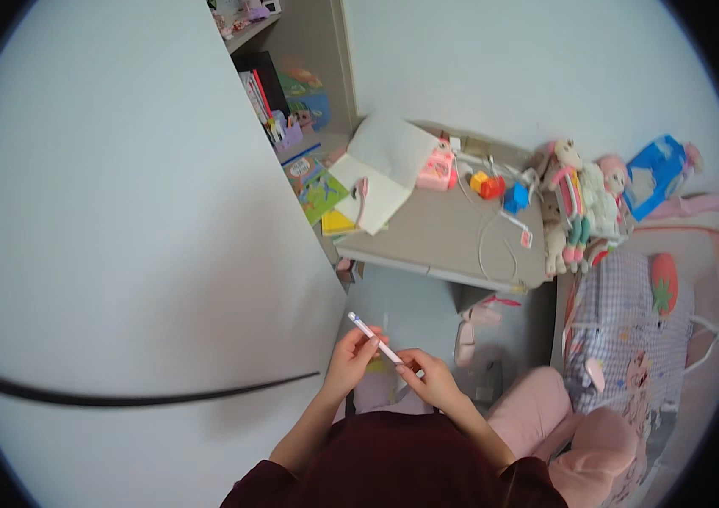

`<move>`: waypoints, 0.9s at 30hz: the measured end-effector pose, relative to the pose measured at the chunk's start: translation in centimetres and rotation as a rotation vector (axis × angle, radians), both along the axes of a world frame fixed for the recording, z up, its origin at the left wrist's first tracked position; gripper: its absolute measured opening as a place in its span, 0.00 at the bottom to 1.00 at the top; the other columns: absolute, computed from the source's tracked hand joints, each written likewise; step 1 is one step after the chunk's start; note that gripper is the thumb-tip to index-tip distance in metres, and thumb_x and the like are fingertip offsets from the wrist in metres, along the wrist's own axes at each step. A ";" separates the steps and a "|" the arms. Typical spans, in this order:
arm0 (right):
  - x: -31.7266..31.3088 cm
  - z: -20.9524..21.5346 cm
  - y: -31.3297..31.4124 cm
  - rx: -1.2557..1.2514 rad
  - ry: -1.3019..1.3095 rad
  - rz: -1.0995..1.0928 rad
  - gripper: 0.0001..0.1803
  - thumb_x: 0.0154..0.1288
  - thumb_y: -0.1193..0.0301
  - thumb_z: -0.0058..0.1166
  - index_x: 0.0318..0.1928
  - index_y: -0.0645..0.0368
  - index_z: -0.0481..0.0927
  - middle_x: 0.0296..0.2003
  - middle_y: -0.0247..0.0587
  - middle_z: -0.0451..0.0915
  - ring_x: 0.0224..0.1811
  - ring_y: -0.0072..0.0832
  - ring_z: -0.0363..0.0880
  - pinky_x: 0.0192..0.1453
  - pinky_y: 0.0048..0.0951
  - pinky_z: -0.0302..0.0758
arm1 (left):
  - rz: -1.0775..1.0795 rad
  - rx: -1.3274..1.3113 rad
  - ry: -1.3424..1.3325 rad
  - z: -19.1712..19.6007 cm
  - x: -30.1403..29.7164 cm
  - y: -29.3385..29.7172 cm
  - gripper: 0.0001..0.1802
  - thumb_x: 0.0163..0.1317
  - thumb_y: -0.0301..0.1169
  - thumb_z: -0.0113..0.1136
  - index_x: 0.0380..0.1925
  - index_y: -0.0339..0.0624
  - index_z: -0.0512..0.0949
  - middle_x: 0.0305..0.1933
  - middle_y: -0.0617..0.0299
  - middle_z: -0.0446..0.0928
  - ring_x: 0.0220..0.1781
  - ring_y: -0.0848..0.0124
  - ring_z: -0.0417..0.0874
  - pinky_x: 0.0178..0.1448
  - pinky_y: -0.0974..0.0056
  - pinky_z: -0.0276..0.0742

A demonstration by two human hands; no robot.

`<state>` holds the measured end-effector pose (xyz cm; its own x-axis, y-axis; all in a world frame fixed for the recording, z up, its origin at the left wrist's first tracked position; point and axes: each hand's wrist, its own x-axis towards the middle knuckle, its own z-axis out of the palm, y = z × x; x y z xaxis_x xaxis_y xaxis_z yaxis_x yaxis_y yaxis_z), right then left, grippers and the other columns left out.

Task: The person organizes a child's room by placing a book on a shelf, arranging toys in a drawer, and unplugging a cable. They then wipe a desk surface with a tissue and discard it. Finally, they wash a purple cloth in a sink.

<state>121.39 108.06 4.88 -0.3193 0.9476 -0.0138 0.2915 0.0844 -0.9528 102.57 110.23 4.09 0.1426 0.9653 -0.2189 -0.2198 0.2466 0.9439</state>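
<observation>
Just below the centre of the frame there is a slim pale pink pen [387, 350], which lies slantwise between the two hands, its one end pointing to the upper left. The left hand [348, 361] holds the pen near its upper part, with the thumb laid along it and the fingers curled. The right hand [434, 381] pinches its lower end between thumb and fingers. So both hands are closed on the pen, near to each other but not touching. Above them, in the upper middle of the frame, stands a grey counter [448, 237], carrying an open notebook [393, 144], a red toy block [492, 188] and a white cable [482, 252]. Stuffed dolls [575, 199] sit at the upper right.
</observation>
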 end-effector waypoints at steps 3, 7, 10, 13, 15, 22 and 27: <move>0.5 0.3 7.5 0.068 -0.129 -0.067 0.17 0.61 0.70 0.56 0.50 0.60 0.73 0.39 0.41 0.79 0.33 0.31 0.80 0.33 0.30 0.77 | 0.047 0.081 0.131 -0.3 -0.9 8.5 0.12 0.67 0.29 0.51 0.48 0.36 0.72 0.42 0.61 0.77 0.44 0.78 0.76 0.48 0.73 0.71; 1.0 -1.3 15.3 0.123 -0.014 -0.184 0.16 0.62 0.73 0.55 0.50 0.60 0.71 0.39 0.43 0.78 0.35 0.27 0.80 0.32 0.26 0.77 | 0.215 0.231 0.136 0.0 -1.5 17.6 0.10 0.66 0.27 0.52 0.46 0.37 0.72 0.41 0.62 0.76 0.44 0.78 0.76 0.49 0.73 0.71; 1.0 -4.3 22.0 0.096 -0.032 -0.204 0.16 0.62 0.73 0.54 0.50 0.59 0.72 0.38 0.43 0.78 0.34 0.30 0.80 0.32 0.28 0.77 | 0.397 0.381 0.245 -1.7 -2.5 26.0 0.10 0.66 0.27 0.52 0.46 0.37 0.73 0.42 0.62 0.77 0.42 0.76 0.77 0.47 0.70 0.72; 1.1 -8.5 30.1 0.170 -0.228 -0.120 0.23 0.59 0.71 0.57 0.55 0.60 0.69 0.45 0.49 0.75 0.44 0.40 0.77 0.46 0.35 0.75 | 0.608 0.371 0.466 -2.7 -4.0 34.8 0.11 0.67 0.30 0.52 0.45 0.37 0.74 0.42 0.60 0.77 0.40 0.73 0.78 0.44 0.69 0.72; -0.6 -9.9 35.3 0.351 -0.303 -0.021 0.27 0.57 0.70 0.57 0.57 0.62 0.67 0.50 0.52 0.73 0.51 0.45 0.73 0.54 0.39 0.72 | 0.712 0.431 0.475 -2.7 -6.4 40.9 0.12 0.67 0.32 0.51 0.46 0.37 0.74 0.41 0.57 0.76 0.38 0.70 0.78 0.43 0.66 0.72; -3.6 -13.4 46.8 0.393 -0.458 0.332 0.35 0.50 0.66 0.60 0.58 0.65 0.64 0.63 0.53 0.61 0.66 0.47 0.58 0.66 0.47 0.59 | 1.021 0.377 0.766 -1.1 -14.8 59.1 0.08 0.66 0.30 0.51 0.37 0.35 0.73 0.37 0.54 0.73 0.37 0.62 0.77 0.39 0.56 0.71; -2.6 -14.1 48.2 0.390 -0.401 0.422 0.35 0.49 0.66 0.61 0.58 0.66 0.64 0.64 0.54 0.58 0.66 0.49 0.57 0.68 0.47 0.56 | 1.000 0.432 1.199 -5.6 -19.9 66.6 0.07 0.63 0.28 0.53 0.35 0.33 0.72 0.37 0.50 0.71 0.38 0.56 0.77 0.39 0.53 0.71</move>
